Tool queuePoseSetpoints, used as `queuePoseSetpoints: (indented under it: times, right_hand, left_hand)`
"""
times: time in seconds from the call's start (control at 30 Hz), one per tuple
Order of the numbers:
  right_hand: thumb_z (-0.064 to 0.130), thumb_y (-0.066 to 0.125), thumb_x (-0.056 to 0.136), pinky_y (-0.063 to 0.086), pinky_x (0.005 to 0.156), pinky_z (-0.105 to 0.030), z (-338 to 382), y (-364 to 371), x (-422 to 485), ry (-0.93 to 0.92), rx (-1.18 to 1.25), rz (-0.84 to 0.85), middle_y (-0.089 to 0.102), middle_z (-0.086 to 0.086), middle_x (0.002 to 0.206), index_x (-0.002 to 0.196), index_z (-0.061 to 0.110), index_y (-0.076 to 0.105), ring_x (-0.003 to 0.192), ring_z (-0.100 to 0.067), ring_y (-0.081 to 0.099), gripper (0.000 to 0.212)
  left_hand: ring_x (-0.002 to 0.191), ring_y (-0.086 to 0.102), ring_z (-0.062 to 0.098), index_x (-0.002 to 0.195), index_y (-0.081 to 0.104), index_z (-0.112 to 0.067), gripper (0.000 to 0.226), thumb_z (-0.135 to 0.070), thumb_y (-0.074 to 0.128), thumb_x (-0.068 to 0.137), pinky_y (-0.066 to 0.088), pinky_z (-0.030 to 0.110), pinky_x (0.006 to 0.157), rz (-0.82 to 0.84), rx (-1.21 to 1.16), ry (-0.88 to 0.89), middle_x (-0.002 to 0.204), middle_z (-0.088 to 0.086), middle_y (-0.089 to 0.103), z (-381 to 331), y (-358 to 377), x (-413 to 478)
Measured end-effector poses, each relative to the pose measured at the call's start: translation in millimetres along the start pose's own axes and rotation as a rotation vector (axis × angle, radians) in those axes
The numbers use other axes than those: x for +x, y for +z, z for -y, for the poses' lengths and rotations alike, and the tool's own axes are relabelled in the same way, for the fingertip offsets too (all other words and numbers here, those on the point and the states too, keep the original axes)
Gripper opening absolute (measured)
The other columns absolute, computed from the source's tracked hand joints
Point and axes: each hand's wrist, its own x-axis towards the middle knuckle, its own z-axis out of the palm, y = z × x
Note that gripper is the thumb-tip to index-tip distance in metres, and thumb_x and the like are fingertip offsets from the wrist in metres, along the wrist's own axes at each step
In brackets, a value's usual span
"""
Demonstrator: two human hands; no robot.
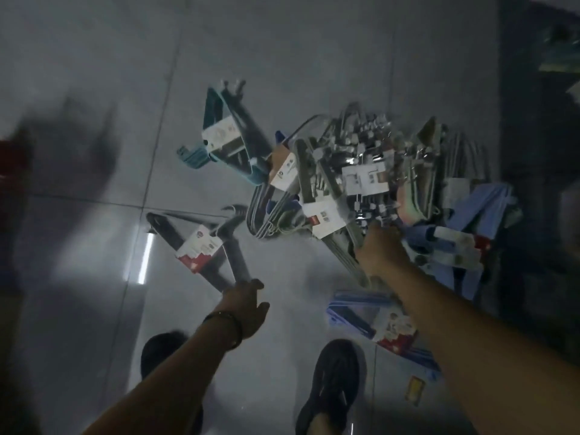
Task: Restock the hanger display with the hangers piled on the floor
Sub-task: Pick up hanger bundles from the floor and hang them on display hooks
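Several bundled hanger packs lie heaped on the grey tiled floor (94, 73). My left hand (246, 304) grips one end of a black hanger pack (204, 246) with a red and white label. My right hand (381, 248) reaches into the main pile (351, 171) of grey and clear clip hangers and curls round a grey hanger bundle (342, 243). A teal pack (226, 139) lies at the pile's left. Blue packs (470, 221) sit to the right. Another blue pack (376, 321) lies under my right forearm. The picture is dim and blurred.
My two dark shoes (335, 390) stand on the tiles at the bottom. A dark shelf base (533, 183) runs along the right edge. A blurred dark and red shape (12, 158) sits at the far left. A small yellow tag (414, 389) lies by my right foot.
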Motion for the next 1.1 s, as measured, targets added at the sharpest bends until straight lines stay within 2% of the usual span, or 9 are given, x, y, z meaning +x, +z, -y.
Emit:
queuePoseSetpoints:
  times: [0.17, 0.33, 0.43, 0.5, 0.73, 0.83, 0.93, 1.0, 1.1]
  right_hand:
    - [0.032, 0.068, 0.096, 0.053, 0.083, -0.046, 6, 60, 48, 0.007, -0.062, -0.112, 0.051, -0.027, 0.139, 0.148, -0.001, 0.030, 0.116, -0.046, 0.061, 0.072]
    - [0.023, 0.058, 0.102, 0.055, 0.077, -0.049, 6, 95, 52, -0.015, -0.090, -0.313, 0.056, -0.033, 0.130, 0.147, -0.005, 0.027, 0.103, -0.050, 0.065, 0.061]
    - [0.017, 0.053, 0.104, 0.053, 0.068, -0.048, 7, 89, 45, -0.071, -0.115, -0.344, 0.062, -0.034, 0.117, 0.140, -0.005, 0.033, 0.095, -0.050, 0.067, 0.047]
    - [0.010, 0.051, 0.103, 0.047, 0.062, -0.043, 8, 80, 33, -0.140, -0.149, -0.350, 0.064, -0.034, 0.106, 0.134, -0.004, 0.038, 0.085, -0.049, 0.067, 0.036]
    - [0.013, 0.042, 0.108, 0.052, 0.053, -0.024, 28, 35, -16, -0.091, 0.148, -0.145, 0.065, -0.020, 0.082, 0.101, -0.001, 0.055, 0.066, -0.032, 0.065, 0.021]
    - [0.016, 0.040, 0.111, 0.036, 0.036, -0.014, 50, 18, -38, -0.027, 0.332, -0.017, 0.065, -0.012, 0.074, 0.089, 0.003, 0.057, 0.047, -0.013, 0.060, 0.030]
    - [0.016, 0.040, 0.112, 0.036, 0.037, -0.014, 70, 24, -53, -0.025, 0.434, -0.015, 0.057, -0.002, 0.069, 0.098, 0.009, 0.056, 0.045, -0.001, 0.060, 0.022]
    - [0.017, 0.042, 0.111, 0.041, 0.045, -0.015, 77, 42, -63, -0.009, 0.535, -0.009, 0.057, 0.000, 0.072, 0.106, 0.011, 0.059, 0.050, -0.003, 0.061, 0.020]
    - [0.024, 0.044, 0.111, 0.042, 0.056, -0.026, 77, 63, -83, -0.007, 0.614, 0.006, 0.058, -0.001, 0.071, 0.090, 0.016, 0.059, 0.064, -0.018, 0.060, 0.026]
  left_hand:
    - [0.141, 0.043, 0.039, 0.157, 0.027, -0.015, 0.074, -0.043, 0.060, 0.098, 0.043, 0.050, 0.115, 0.000, 0.006, -0.084, 0.158, 0.017, 0.035, 46, 41, 89]
    - [0.132, 0.057, 0.035, 0.158, 0.018, -0.020, 0.084, -0.044, 0.064, 0.093, 0.052, 0.049, 0.106, 0.037, -0.065, -0.101, 0.151, 0.014, 0.052, 88, 74, 117]
    - [0.145, 0.043, 0.037, 0.164, -0.004, -0.023, 0.101, -0.046, 0.065, 0.094, 0.044, 0.046, 0.115, 0.054, 0.011, -0.045, 0.172, 0.014, 0.010, 88, 92, 107]
    - [0.145, 0.042, 0.035, 0.165, 0.000, -0.020, 0.103, -0.048, 0.067, 0.092, 0.044, 0.043, 0.116, 0.065, -0.009, -0.029, 0.174, 0.006, -0.011, 89, 100, 101]
    - [0.145, 0.042, 0.032, 0.159, 0.035, -0.027, 0.085, -0.060, 0.067, 0.087, 0.043, 0.040, 0.116, 0.120, -0.120, -0.048, 0.173, -0.007, -0.013, 95, 104, 92]
    - [0.143, 0.046, 0.028, 0.150, 0.049, -0.025, 0.073, -0.064, 0.064, 0.091, 0.042, 0.038, 0.115, 0.137, -0.394, -0.109, 0.173, -0.004, 0.015, 95, 106, 81]
    - [0.129, 0.055, 0.026, 0.134, 0.062, -0.029, 0.055, -0.065, 0.060, 0.092, 0.047, 0.044, 0.110, 0.122, -0.947, -0.165, 0.152, 0.004, 0.053, 71, 93, 64]
    - [0.126, 0.058, 0.022, 0.132, 0.062, -0.035, 0.042, -0.057, 0.060, 0.096, 0.051, 0.046, 0.103, 0.189, -1.341, -0.108, 0.148, 0.000, 0.056, 43, 71, 52]
    - [0.130, 0.060, 0.030, 0.146, 0.053, -0.033, 0.059, -0.063, 0.051, 0.096, 0.050, 0.053, 0.106, 0.282, -1.771, 0.028, 0.145, 0.000, 0.060, 5, 28, 46]
